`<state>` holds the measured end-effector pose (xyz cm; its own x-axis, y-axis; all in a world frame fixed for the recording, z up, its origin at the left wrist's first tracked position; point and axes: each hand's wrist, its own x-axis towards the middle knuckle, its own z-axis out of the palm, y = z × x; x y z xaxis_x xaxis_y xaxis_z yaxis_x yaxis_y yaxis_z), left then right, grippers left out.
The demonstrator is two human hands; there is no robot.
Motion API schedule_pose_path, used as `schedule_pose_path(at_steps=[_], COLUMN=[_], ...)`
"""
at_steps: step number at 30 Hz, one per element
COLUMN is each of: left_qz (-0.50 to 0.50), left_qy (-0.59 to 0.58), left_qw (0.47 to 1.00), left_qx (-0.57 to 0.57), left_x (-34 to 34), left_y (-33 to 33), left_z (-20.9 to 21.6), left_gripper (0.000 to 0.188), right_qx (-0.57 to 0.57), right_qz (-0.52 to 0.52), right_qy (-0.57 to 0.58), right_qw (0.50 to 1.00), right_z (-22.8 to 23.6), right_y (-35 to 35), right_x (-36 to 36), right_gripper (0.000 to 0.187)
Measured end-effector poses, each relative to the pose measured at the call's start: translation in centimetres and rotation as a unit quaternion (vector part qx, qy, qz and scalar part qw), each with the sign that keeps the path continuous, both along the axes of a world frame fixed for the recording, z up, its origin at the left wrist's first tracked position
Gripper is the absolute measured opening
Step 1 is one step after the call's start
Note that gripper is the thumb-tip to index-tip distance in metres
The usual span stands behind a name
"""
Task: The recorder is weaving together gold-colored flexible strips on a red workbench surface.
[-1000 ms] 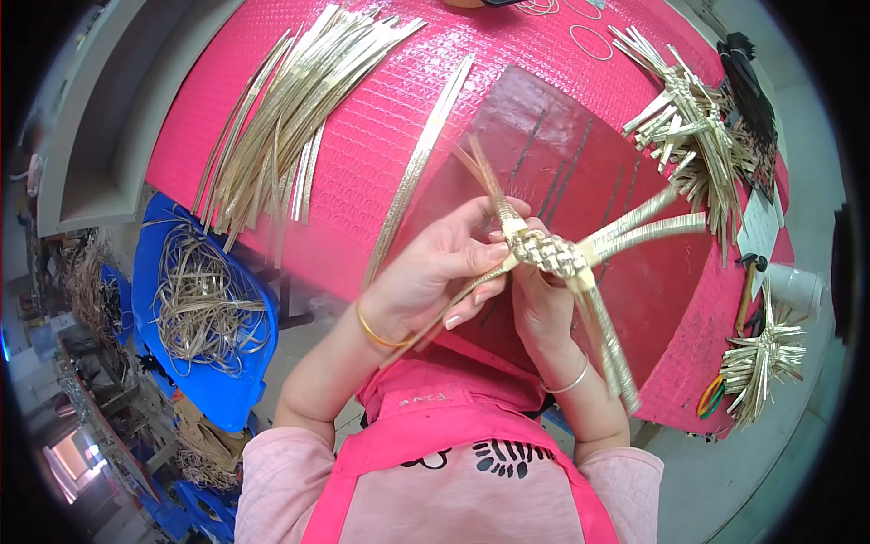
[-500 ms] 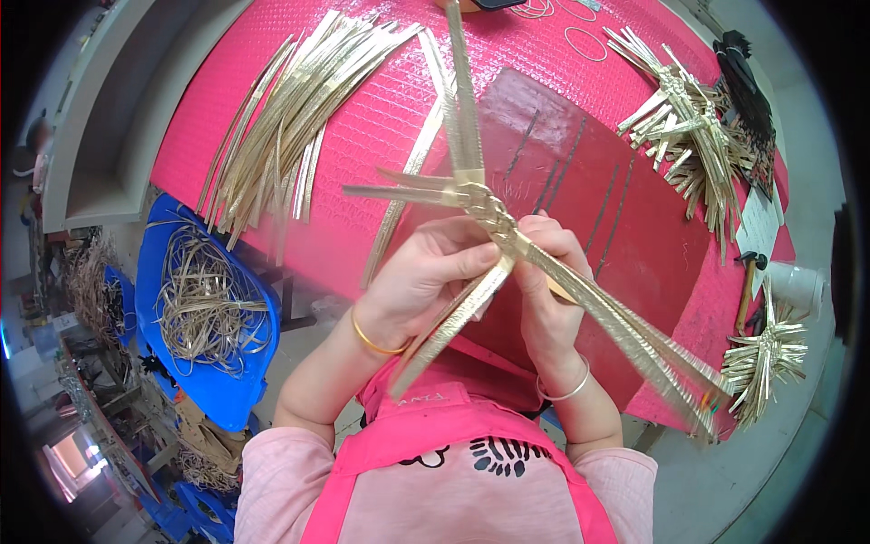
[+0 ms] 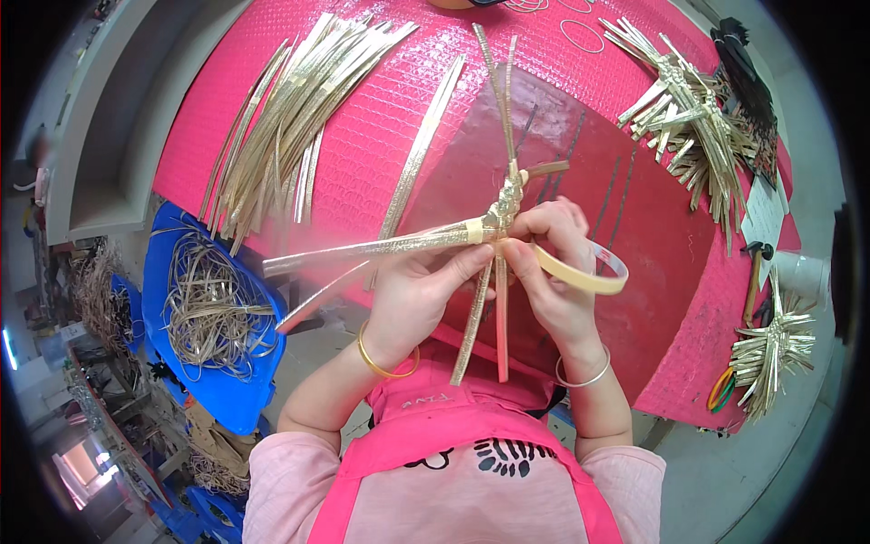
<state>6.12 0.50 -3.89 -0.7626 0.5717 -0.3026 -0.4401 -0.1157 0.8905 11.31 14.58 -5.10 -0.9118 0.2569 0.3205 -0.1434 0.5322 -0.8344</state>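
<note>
Several flat gold strips are plaited together into a branching piece (image 3: 505,207), held above the work board. My left hand (image 3: 412,288) is closed, its thumb pinching the piece where the strips meet. Loose strips reach left, up and down toward my apron; one shows a pinkish-red face. My right hand (image 3: 560,286) is closed too, with its thumb tip at the same joint. A narrow roll of cream tape (image 3: 589,283) hangs in the right hand, and its ring stands out to the right. Yellowish tape (image 3: 474,230) wraps the strips that point left.
Under my hands lies a dark red board (image 3: 648,272) with black lines. Gold strips (image 3: 304,109) lie in a bundle at the left of the pink table. Plaited gold pieces (image 3: 689,113) are heaped at right, near a hammer (image 3: 754,272). A blue bin (image 3: 263,390) holds tangled strips.
The plaited piece has been turned, so strips that pointed to the lower right now point left. The tape roll has come into clear view at my right hand.
</note>
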Motion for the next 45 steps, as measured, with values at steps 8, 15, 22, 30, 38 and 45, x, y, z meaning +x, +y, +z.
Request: schedule_pose_path(at_steps=[8, 15, 22, 30, 38, 45], left_qz=[0.090, 0.096, 0.051, -0.360, -0.263, -0.311], left_qy=[0.043, -0.122, -0.076, 0.226, 0.055, 0.150], left_qw=[0.990, 0.968, 0.988, 0.896, 0.963, 0.933], left_qx=[0.104, 0.195, 0.125, -0.128, -0.029, -0.099], left_x=[1.1, 0.3, 0.9, 2.0, -3.3, -3.1], left_y=[2.0, 1.6, 1.6, 0.5, 0.5, 0.7], left_z=[-1.3, -2.7, -3.2, -0.5, 1.8, 1.8], left_gripper=[0.014, 0.014, 0.015, 0.018, 0.028, 0.021], right_qx=[-0.293, -0.321, 0.274, -0.397, -0.404, -0.391], right_qz=[-0.122, -0.069, -0.063, -0.044, 0.048, 0.079], right_qy=[0.092, -0.166, -0.332, -0.058, -0.124, -0.174], right_qw=[0.944, 0.930, 0.900, 0.915, 0.905, 0.900], right_z=[-0.8, -1.2, 3.2, 1.0, 2.8, 2.4], right_y=[-3.6, 2.4, 6.1, 1.8, 2.0, 2.0], right_x=[0.2, 1.4, 2.4, 0.2, 1.5, 1.5], right_gripper=[0.009, 0.028, 0.026, 0.012, 0.014, 0.013])
